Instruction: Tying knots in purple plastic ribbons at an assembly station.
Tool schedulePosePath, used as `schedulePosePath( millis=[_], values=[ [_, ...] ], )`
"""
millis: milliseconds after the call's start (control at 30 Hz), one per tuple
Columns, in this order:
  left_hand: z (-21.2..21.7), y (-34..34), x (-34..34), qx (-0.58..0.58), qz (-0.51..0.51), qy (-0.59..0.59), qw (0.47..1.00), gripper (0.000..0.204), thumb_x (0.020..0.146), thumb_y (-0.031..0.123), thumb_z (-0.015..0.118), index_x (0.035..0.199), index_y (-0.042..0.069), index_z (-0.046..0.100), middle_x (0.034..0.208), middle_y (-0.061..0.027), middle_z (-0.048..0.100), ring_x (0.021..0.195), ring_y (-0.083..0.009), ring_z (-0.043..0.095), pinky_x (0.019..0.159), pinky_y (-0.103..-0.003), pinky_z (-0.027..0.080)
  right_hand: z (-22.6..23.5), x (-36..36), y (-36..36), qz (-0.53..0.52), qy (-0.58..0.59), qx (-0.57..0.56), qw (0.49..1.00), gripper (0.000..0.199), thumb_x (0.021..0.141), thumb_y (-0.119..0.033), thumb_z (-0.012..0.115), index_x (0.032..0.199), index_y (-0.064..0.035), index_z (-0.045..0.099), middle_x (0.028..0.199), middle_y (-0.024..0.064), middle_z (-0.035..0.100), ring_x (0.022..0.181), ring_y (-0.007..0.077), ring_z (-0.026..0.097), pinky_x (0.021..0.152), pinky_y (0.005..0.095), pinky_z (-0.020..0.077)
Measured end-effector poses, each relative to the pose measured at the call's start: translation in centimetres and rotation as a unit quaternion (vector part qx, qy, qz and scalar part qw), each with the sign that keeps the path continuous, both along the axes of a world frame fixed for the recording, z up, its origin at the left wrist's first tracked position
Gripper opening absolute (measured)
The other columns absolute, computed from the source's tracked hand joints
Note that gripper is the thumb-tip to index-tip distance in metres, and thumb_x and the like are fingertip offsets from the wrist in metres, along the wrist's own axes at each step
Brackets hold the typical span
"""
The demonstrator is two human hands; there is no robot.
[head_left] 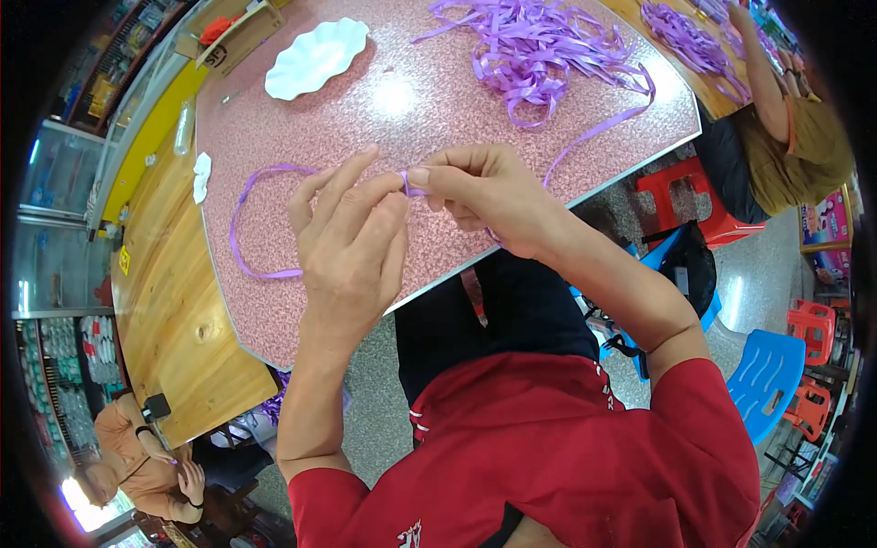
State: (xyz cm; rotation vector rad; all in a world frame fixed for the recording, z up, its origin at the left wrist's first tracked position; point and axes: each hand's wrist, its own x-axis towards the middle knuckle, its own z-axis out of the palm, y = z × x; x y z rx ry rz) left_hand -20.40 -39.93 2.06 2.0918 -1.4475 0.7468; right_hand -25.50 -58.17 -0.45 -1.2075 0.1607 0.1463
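Over the near part of the pink speckled table (402,119), my two hands meet on a narrow purple ribbon (234,228). The thumb and forefinger of my right hand (493,187) pinch it right at the left fingertips. My left hand (343,242) has its forefinger and thumb closed at the ribbon, other fingers raised; a short turn of ribbon shows at the forefinger's tip. To the left, the ribbon curves in a wide loop on the table and passes behind my left hand. Another length runs from behind my right hand toward a tangled purple ribbon pile (548,55).
A white wavy-edged dish (318,59) lies at the far left, near a cardboard box (239,36). A crumpled white tissue (202,177) rests at the left edge. Co-workers sit at far right (804,137) and lower left (137,457). A red stool (699,205) and blue chair (769,379) stand right.
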Motion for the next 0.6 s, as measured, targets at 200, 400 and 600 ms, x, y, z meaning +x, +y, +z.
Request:
schedulePosePath(
  millis=[200,400,600],
  values=[
    [-0.3,-0.1,0.0,-0.027,0.027,0.012,0.999,0.016,0.076,0.0,0.07,0.091,0.005,0.065,0.107,-0.0067,0.069,0.127,-0.0342,0.053,0.104,-0.049,0.032,-1.3,-0.9,0.6,-0.043,-0.108,-0.045,0.992,0.017,0.092,-0.021,0.069,0.1,-0.0051,0.07,0.072,-0.0055,0.056,0.055,0.0003,0.04,0.048,0.0187,0.0284],
    [-0.3,-0.3,-0.3,0.011,0.056,0.019,0.998,0.011,0.079,0.002,0.067,0.089,0.007,0.065,0.115,-0.0034,0.067,0.134,-0.0413,0.044,0.113,-0.057,0.017,-2.6,-1.4,1.6,-0.125,-0.218,-0.206,0.946,0.025,0.096,-0.014,0.063,0.118,-0.0021,0.067,0.08,-0.0019,0.059,0.062,0.0043,0.047,0.054,0.0223,0.0379],
    [0.1,-0.2,-0.6,0.039,0.047,0.035,0.998,0.009,0.08,0.002,0.067,0.086,0.007,0.064,0.117,-0.0029,0.066,0.136,-0.0426,0.04,0.114,-0.061,0.013,-2.2,-1.8,1.0,-0.153,-0.29,-0.382,0.864,0.026,0.097,-0.006,0.059,0.121,-0.0017,0.066,0.082,0.0031,0.062,0.068,0.0082,0.051,0.06,0.0247,0.0415]
  ],
)
